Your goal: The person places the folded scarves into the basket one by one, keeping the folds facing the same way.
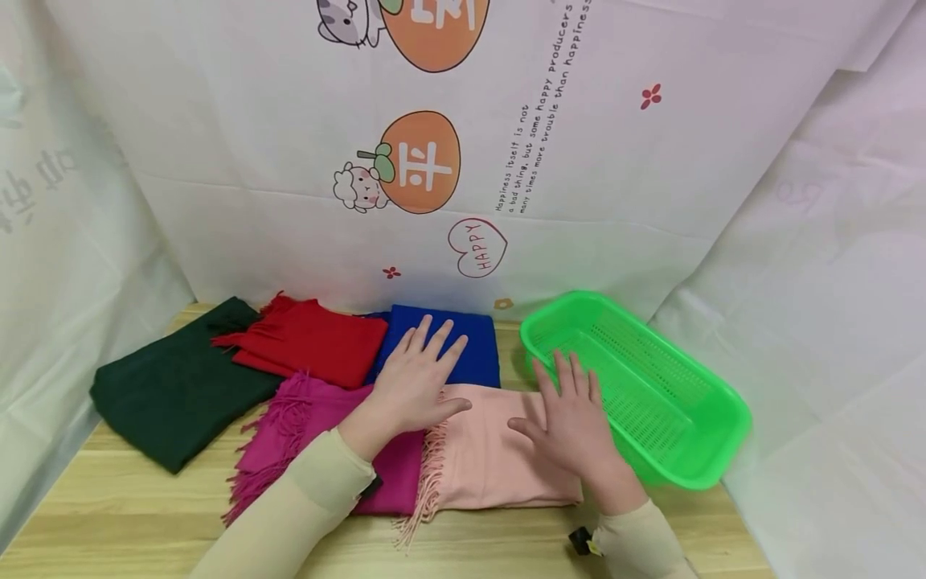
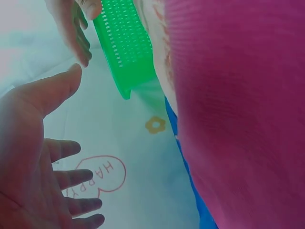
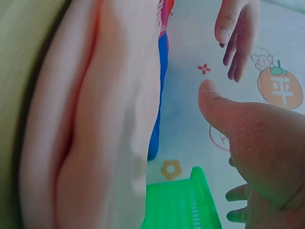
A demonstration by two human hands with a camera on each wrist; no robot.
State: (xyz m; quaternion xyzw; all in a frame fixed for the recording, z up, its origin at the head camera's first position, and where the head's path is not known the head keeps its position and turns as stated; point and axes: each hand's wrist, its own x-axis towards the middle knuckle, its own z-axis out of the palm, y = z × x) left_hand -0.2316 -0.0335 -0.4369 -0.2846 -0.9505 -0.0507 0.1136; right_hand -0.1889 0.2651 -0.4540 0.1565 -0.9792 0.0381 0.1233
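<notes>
My left hand [image 1: 415,386], fingers spread and palm down, hovers over the seam between a folded magenta scarf [image 1: 399,482] and a folded blue cloth [image 1: 473,346]. Fingers apart, my right hand [image 1: 575,426] hovers above the right part of a folded pale pink fringed scarf [image 1: 485,470]. Both wrist views show a gap between hand and cloth, and nothing is held. In the left wrist view the magenta scarf [image 2: 243,114] fills the right side. The pink scarf [image 3: 114,119] appears as thick folded layers in the right wrist view.
A green plastic basket [image 1: 651,370] with perforated sides stands at the right, near my right hand. Folded red [image 1: 311,342] and dark green [image 1: 181,386] fringed cloths lie at the back left of the wooden table [image 1: 108,498]. White printed sheets [image 1: 253,161] hang around the table.
</notes>
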